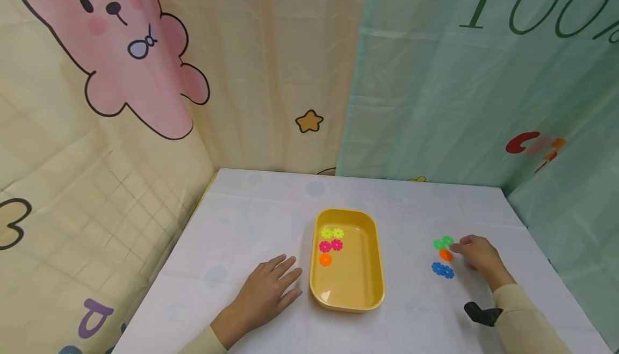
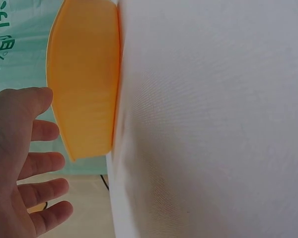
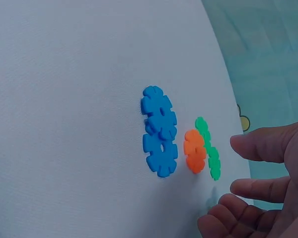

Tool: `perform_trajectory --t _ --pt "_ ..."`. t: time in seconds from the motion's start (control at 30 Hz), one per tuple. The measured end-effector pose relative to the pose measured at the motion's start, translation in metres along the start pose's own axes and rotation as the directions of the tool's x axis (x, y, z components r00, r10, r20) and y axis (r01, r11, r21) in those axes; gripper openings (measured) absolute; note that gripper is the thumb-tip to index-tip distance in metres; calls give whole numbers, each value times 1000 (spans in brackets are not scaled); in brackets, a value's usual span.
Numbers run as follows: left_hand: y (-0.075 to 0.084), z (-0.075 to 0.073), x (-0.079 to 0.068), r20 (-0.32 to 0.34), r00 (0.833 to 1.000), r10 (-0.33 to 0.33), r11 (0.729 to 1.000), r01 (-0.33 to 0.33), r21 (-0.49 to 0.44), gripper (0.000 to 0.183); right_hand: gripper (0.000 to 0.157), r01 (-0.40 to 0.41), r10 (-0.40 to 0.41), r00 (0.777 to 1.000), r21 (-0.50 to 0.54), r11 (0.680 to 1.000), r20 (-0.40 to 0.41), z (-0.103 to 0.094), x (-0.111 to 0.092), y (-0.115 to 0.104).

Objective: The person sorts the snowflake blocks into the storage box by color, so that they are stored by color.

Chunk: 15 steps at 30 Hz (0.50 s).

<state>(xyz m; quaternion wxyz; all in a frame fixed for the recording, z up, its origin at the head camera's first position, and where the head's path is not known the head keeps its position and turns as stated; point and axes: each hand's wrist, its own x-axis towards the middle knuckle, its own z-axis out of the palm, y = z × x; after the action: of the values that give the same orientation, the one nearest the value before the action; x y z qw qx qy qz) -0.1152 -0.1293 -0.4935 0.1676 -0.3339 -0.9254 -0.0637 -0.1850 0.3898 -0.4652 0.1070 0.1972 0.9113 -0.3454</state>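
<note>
My left hand lies over the white table with its fingers spread, just left of the yellow tray. Inside the tray, along its left side, are two yellow flower-shaped discs, two pink ones and an orange one. My right hand hovers beside a small group of the same discs on the table. Two green discs are nearest its fingertips, an orange disc lies beside them, and two overlapping blue discs lie closer to me. Its thumb and index finger are apart, with nothing between them.
A black strap or band shows at the right sleeve. Printed cloth curtains hang behind the table and along both its sides. The tray stands between my two hands.
</note>
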Motion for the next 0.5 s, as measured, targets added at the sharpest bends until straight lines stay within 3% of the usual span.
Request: perform_trajectory --t 0.33,0.5 --pt "-1 -1 0 -43 999 28 1000 -28 14 42 62 82 -80 996 -81 993 29 13 6 5" --pt "0 0 0 -43 999 28 1000 -28 6 42 60 83 -80 996 -126 989 33 17 6 2"
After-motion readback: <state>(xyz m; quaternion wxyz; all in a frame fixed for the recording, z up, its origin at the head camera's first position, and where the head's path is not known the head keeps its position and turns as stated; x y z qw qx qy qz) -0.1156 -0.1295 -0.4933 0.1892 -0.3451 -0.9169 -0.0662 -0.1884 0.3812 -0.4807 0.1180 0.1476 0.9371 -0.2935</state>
